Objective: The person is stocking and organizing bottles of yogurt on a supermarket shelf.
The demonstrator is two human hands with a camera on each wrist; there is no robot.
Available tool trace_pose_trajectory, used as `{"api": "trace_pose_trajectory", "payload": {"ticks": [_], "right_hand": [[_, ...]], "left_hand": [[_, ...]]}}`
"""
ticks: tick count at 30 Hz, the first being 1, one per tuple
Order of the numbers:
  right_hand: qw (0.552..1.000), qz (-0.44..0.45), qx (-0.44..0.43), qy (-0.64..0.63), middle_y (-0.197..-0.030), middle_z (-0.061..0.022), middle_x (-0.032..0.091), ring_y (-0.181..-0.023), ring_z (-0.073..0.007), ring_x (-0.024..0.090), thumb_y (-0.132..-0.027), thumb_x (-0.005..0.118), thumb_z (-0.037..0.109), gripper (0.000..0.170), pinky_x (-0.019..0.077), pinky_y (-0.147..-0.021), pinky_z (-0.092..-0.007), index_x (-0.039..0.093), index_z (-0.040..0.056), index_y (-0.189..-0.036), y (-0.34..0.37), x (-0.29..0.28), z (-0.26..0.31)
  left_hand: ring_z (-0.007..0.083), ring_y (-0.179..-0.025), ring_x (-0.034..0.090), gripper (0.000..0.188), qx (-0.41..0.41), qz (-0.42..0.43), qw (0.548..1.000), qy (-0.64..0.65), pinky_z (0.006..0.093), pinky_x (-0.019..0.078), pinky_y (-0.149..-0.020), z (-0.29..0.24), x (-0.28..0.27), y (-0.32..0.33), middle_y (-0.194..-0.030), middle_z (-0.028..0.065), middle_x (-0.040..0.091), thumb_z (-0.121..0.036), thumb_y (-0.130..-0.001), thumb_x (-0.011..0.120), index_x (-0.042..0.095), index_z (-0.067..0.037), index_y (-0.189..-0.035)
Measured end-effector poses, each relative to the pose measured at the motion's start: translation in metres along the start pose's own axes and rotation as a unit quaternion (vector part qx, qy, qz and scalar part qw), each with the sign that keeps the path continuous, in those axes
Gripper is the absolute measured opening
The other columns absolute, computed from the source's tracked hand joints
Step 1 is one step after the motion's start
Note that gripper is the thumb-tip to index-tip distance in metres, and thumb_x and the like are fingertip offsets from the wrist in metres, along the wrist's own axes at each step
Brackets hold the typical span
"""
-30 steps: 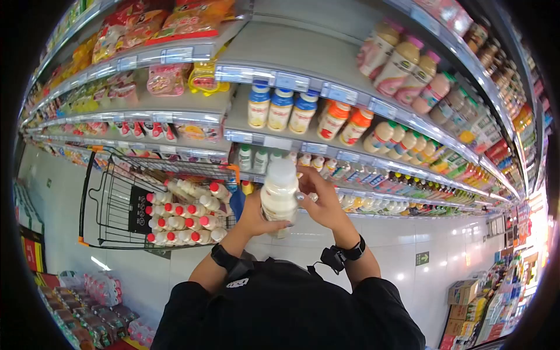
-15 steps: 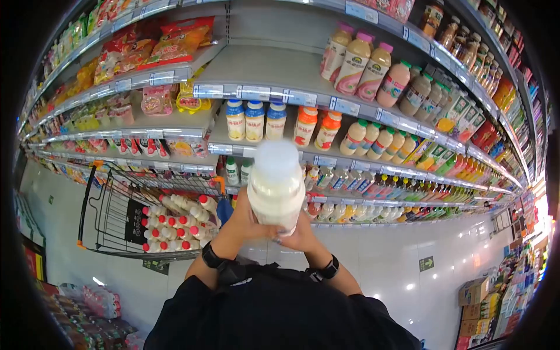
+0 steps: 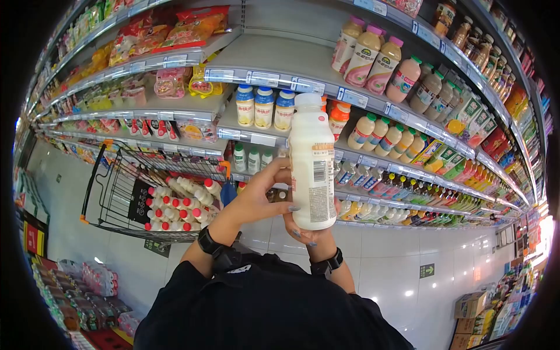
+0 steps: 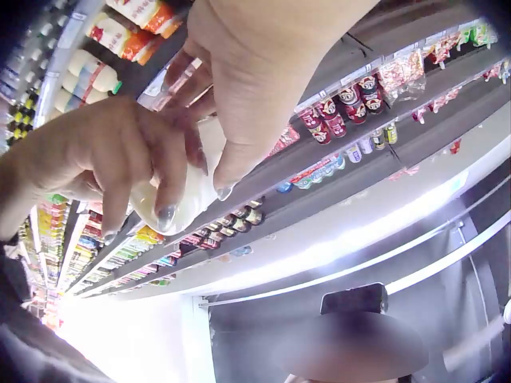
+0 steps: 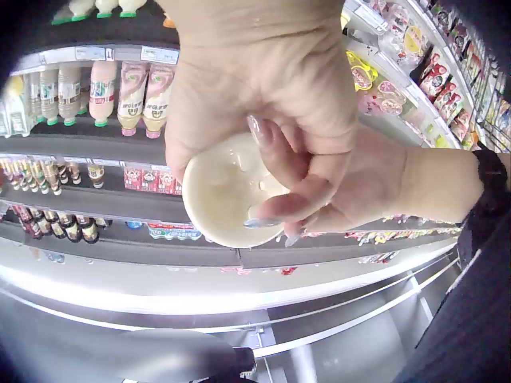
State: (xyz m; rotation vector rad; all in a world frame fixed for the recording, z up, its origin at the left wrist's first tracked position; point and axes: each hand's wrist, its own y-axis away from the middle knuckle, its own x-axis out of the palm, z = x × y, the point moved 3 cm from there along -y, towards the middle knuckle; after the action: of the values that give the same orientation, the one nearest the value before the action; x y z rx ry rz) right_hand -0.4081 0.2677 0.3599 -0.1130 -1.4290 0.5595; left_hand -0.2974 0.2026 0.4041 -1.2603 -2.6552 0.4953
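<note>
A large white drink bottle (image 3: 312,169) with a white cap stands nearly upright before the person's chest, its printed barcode side facing the head view. My right hand (image 3: 310,233) grips it low down from below and behind. In the right wrist view, that hand's curled fingers (image 5: 307,187) lie across the bottle's round base (image 5: 227,191). My left hand (image 3: 259,192) holds the bottle's left side, thumb low by the label and fingers higher at the edge. Seen in the left wrist view, the left thumb (image 4: 243,144) reaches beside the bottle.
A wire shopping cart (image 3: 116,198) at left carries several white bottles with red caps (image 3: 175,204). Ahead, shelves hold blue-capped bottles (image 3: 263,108), pink-capped bottles (image 3: 364,58) and green-capped bottles (image 3: 382,134). Cartons (image 3: 469,304) stand at the lower right on the tiled floor.
The bottle has turned from cap toward the head view to nearly upright, its barcode side now showing. My right hand has gone from beside the bottle to its base; the left hand stays at its left side.
</note>
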Motion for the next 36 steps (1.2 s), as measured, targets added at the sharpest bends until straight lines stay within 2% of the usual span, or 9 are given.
{"api": "trace_pose_trajectory", "payload": {"ticks": [7,14,20,23,28,31,33,35,36], "right_hand": [[0.968,-0.020,-0.013,0.251,-0.096,-0.0272,0.053,-0.065,-0.0315,0.059,-0.072,0.056,0.052,0.081,0.0447,-0.033,-0.0318,0.032,-0.0008,-0.129,0.027,-0.020,0.017],[0.937,-0.065,0.008,0.343,-0.099,-0.0161,0.056,-0.068,-0.0211,0.061,-0.079,0.057,0.039,0.066,0.0516,-0.048,-0.0316,0.035,-0.0036,-0.125,0.038,-0.015,0.023],[0.898,-0.146,0.014,0.414,-0.086,-0.0138,0.059,-0.061,-0.0170,0.058,-0.085,0.051,0.037,0.049,0.0493,-0.050,-0.0286,0.046,-0.0035,-0.111,0.028,-0.012,0.029],[0.916,-0.158,0.017,0.368,-0.072,-0.0154,0.060,-0.041,-0.0090,0.037,-0.089,0.042,0.041,0.046,0.0437,-0.046,-0.0280,0.052,-0.0031,-0.100,0.021,-0.020,0.027],[0.900,-0.172,0.102,0.388,-0.077,-0.0158,0.062,-0.040,-0.0108,0.040,-0.090,0.040,0.035,0.040,0.0419,-0.046,-0.0259,0.055,-0.0015,-0.097,0.021,-0.025,0.034],[0.659,-0.237,-0.015,0.714,-0.076,-0.0110,0.062,-0.040,-0.0122,0.041,-0.089,0.038,0.027,0.032,0.0413,-0.049,-0.0246,0.056,0.0005,-0.094,0.015,-0.023,0.085],[0.682,-0.339,-0.298,0.575,-0.059,-0.0012,0.048,-0.040,-0.0118,0.036,-0.087,0.040,0.025,0.025,0.0368,-0.052,-0.0231,0.053,0.0038,-0.085,0.014,-0.003,0.112],[0.919,-0.229,-0.301,0.113,-0.055,0.0015,0.040,-0.040,-0.0109,0.033,-0.085,0.041,0.025,0.022,0.0348,-0.052,-0.0232,0.048,0.0052,-0.078,0.007,0.019,0.128],[0.942,-0.140,-0.273,-0.136,-0.054,0.0029,0.035,-0.040,-0.0105,0.031,-0.085,0.042,0.024,0.022,0.0338,-0.051,-0.0232,0.046,0.0060,-0.074,0.005,0.033,0.133]], "left_hand": [[0.0142,-0.111,0.046,0.070,0.009,0.032,0.999,0.027,0.0296,0.0382,-0.092,0.009,0.011,-0.010,-0.119,0.0070,0.051,-0.015,-0.070,0.073,0.035,-0.002,-0.128],[0.0200,-0.108,0.051,0.067,-0.052,0.046,0.988,0.138,0.0346,0.0419,-0.090,0.031,0.006,-0.021,-0.119,0.0105,0.052,-0.025,-0.073,0.070,0.037,0.000,-0.127],[0.0301,-0.102,0.056,0.058,-0.168,-0.028,0.870,0.462,0.0422,0.0465,-0.086,0.030,0.024,-0.046,-0.112,0.0176,0.054,-0.036,-0.080,0.058,0.041,0.001,-0.122],[0.0308,-0.096,0.057,0.053,-0.203,-0.076,0.853,0.474,0.0443,0.0465,-0.085,0.039,0.020,-0.051,-0.105,0.0176,0.057,-0.037,-0.082,0.053,0.045,0.001,-0.118],[0.0290,-0.090,0.058,0.048,-0.236,-0.142,0.825,0.493,0.0425,0.0484,-0.080,0.061,0.014,-0.041,-0.097,0.0155,0.058,-0.038,-0.082,0.052,0.048,0.000,-0.110],[0.0290,-0.088,0.058,0.047,-0.220,-0.147,0.820,0.508,0.0418,0.0491,-0.078,0.064,0.008,-0.032,-0.094,0.0153,0.058,-0.039,-0.081,0.052,0.049,0.000,-0.108],[0.0293,-0.087,0.058,0.048,-0.224,-0.190,0.805,0.516,0.0406,0.0503,-0.075,0.054,0.015,-0.026,-0.092,0.0166,0.057,-0.040,-0.081,0.051,0.049,0.001,-0.106],[0.0291,-0.085,0.058,0.050,-0.195,-0.201,0.807,0.521,0.0409,0.0511,-0.073,0.063,0.013,-0.022,-0.091,0.0173,0.056,-0.042,-0.080,0.051,0.049,0.001,-0.105],[0.0287,-0.083,0.057,0.052,-0.186,-0.191,0.817,0.511,0.0405,0.0509,-0.072,0.063,0.015,-0.021,-0.089,0.0166,0.055,-0.043,-0.079,0.052,0.048,0.001,-0.106]]}}
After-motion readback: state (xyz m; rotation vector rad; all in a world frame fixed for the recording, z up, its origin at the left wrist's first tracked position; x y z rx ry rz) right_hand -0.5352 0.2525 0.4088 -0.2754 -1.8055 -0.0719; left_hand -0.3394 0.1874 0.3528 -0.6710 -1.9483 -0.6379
